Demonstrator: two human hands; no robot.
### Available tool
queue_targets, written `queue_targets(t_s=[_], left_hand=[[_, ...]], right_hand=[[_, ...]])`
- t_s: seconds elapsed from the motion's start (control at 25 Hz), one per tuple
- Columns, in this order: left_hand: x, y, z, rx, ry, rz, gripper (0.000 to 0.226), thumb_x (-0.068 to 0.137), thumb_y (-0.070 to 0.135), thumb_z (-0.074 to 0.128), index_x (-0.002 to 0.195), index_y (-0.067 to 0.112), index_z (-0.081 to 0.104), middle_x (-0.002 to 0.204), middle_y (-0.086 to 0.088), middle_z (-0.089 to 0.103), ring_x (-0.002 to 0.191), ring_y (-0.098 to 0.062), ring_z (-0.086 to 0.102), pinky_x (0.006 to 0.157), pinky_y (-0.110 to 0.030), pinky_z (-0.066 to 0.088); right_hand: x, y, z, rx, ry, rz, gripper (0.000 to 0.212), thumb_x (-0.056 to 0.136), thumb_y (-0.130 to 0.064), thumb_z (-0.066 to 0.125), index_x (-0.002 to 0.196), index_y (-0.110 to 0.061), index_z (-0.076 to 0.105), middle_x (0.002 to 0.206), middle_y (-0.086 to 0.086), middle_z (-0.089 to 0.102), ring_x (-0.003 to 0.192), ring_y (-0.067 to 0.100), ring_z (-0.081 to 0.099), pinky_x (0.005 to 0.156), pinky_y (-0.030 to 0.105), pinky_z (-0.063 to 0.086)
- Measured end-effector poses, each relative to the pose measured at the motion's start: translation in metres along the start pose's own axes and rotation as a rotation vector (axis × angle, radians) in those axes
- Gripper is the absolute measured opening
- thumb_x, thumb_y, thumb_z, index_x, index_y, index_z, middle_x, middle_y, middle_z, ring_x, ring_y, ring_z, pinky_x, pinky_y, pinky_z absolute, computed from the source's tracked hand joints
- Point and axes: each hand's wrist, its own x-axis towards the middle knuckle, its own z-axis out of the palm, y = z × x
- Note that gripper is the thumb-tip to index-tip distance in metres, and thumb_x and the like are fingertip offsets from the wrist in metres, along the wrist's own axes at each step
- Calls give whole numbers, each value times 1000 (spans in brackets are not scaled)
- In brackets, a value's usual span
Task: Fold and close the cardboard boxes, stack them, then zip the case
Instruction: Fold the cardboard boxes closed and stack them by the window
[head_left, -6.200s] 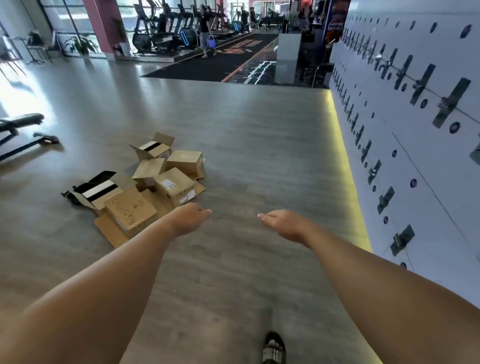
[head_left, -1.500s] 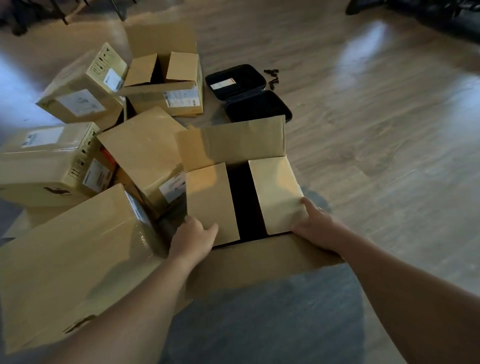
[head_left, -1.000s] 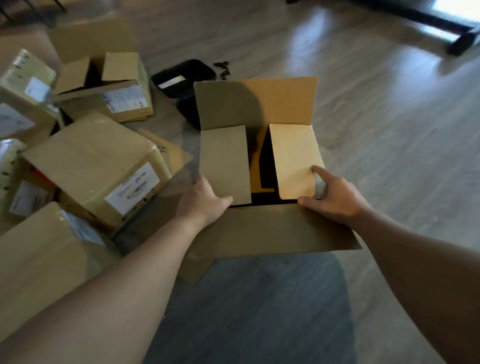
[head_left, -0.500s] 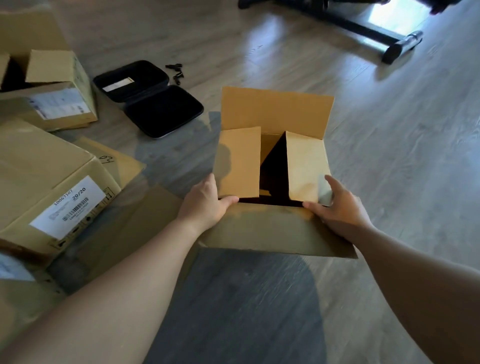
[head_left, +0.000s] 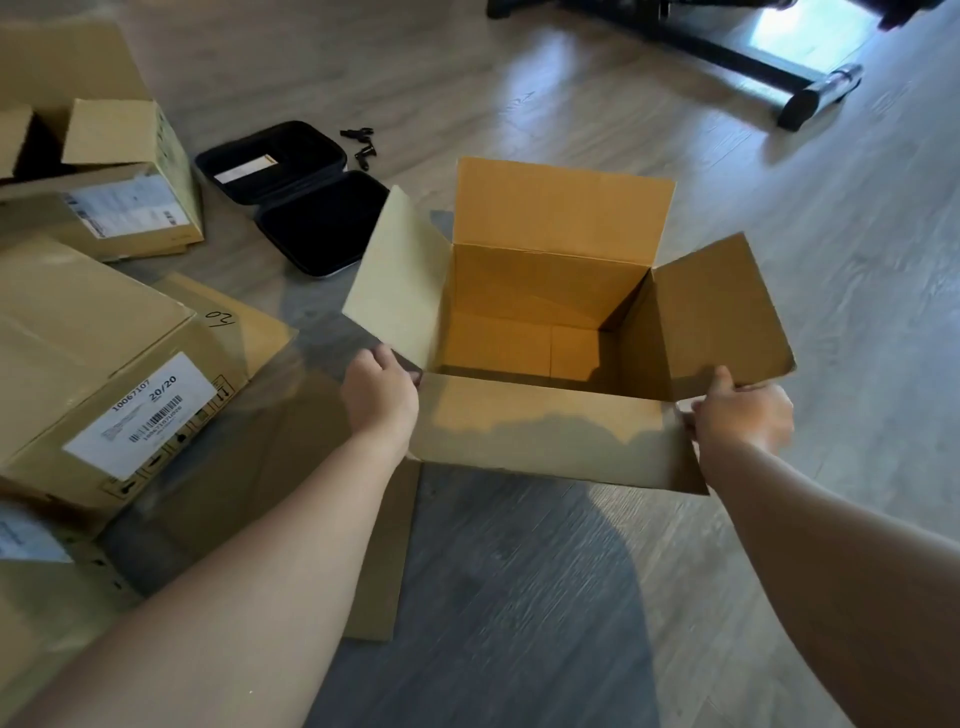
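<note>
Between your hands the box (head_left: 545, 332) gapes; left hand (head_left: 379, 395) and right hand (head_left: 743, 415) each pinch a side flap. Uneven pull could tear a crease.

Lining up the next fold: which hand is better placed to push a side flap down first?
Probably the right hand: it already pinches the right flap at its near edge. The left hand sits at the box corner, below the left flap.

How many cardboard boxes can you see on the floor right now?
4, maybe more out of frame. An open box between both hands, a labelled box at left, a half-open box top left, and a box corner at the lower left edge.
</note>
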Motion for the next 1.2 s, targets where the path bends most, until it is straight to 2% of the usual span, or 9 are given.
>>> queue_targets(t_s=[0.08,0.12,0.24,0.32,0.48,0.68,0.88,1.0,1.2], left_hand=[[1,-5,2,-54,-83,-135,33,102,26,41,73,13,51,74,-3,61,70,-22,56,60,-32,43],[0,-7,2,0,-122,-119,34,99,24,45,67,12,47,67,-3,53,65,-24,49,55,-31,37],[-8,-10,2,331,-134,149,29,87,20,50,60,10,46,62,-5,50,62,-29,47,51,-32,33],[-17,-15,-1,582,-67,452,22,84,19,55,66,7,54,72,-7,55,65,-30,50,56,-34,42],[-30,-18,-3,711,-1,921,23,80,11,60,60,9,49,66,-5,48,59,-25,44,54,-32,39],[-43,-18,9,750,-107,1194,19,85,13,57,69,8,67,76,-4,65,70,-25,54,60,-35,37],[-49,-30,9,775,-151,1194,36,91,21,52,116,0,70,123,-17,68,111,-30,61,83,-41,46],[-47,-30,7,879,-200,1047,61,95,33,45,144,-3,45,153,-23,39,140,-34,40,105,-46,40],[-37,-18,8,1039,-183,760,86,92,60,32,153,0,25,162,-28,11,151,-39,8,119,-53,17]], right_hand=[[-4,0,-3,-35,0,99,36,84,-40,73,105,-12,64,92,7,67,85,33,69,80,43,58],[-7,0,-2,-144,15,0,30,84,-31,71,106,-11,64,90,7,62,84,32,64,76,40,55],[-22,-3,3,-613,-38,-553,22,87,-14,60,107,-17,65,107,11,54,98,34,49,80,42,46],[-28,-6,8,-784,-103,-726,30,87,-17,57,114,-21,71,126,11,53,118,37,42,94,47,42],[-38,-3,15,-865,-198,-727,32,92,-27,50,115,-25,72,142,7,50,139,34,33,108,56,29],[-39,-2,21,-884,-249,-756,38,99,-35,39,119,-23,68,151,17,42,143,41,30,115,60,29],[-38,2,24,-854,-246,-765,38,104,-38,35,118,-22,66,153,19,40,143,43,31,115,60,31],[-37,4,25,-844,-244,-775,43,104,-43,31,117,-22,66,155,19,38,144,43,30,115,59,31],[-32,11,24,-847,-268,-774,67,102,-64,22,133,-19,61,165,17,23,153,38,15,123,53,15]])
